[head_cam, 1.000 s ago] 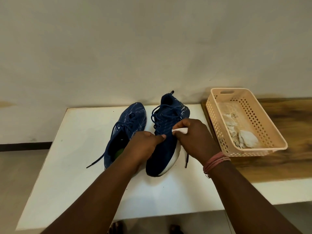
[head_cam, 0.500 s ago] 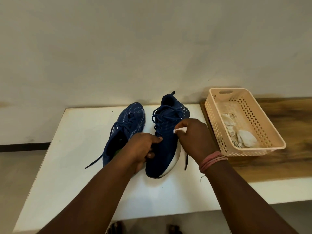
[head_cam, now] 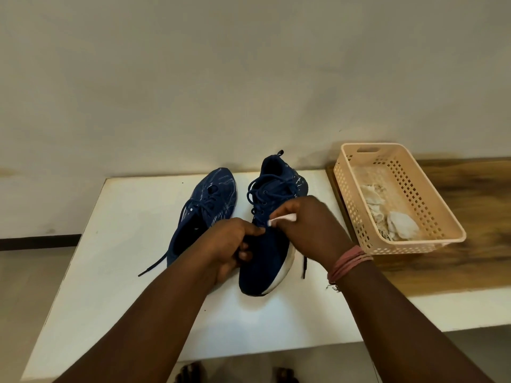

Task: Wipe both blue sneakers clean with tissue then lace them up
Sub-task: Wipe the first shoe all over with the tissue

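Since a second ago, we are curling our left hand further round the side of the right sneaker, fingers tucking under. Our right hand is pinching one white tissue against its laces. Two blue sneakers are sitting side by side on the white surface; the left sneaker is lying untouched. One peach basket is holding crumpled tissues.

A peach perforated plastic basket sits on a brown wooden tabletop, beside the white tabletop.
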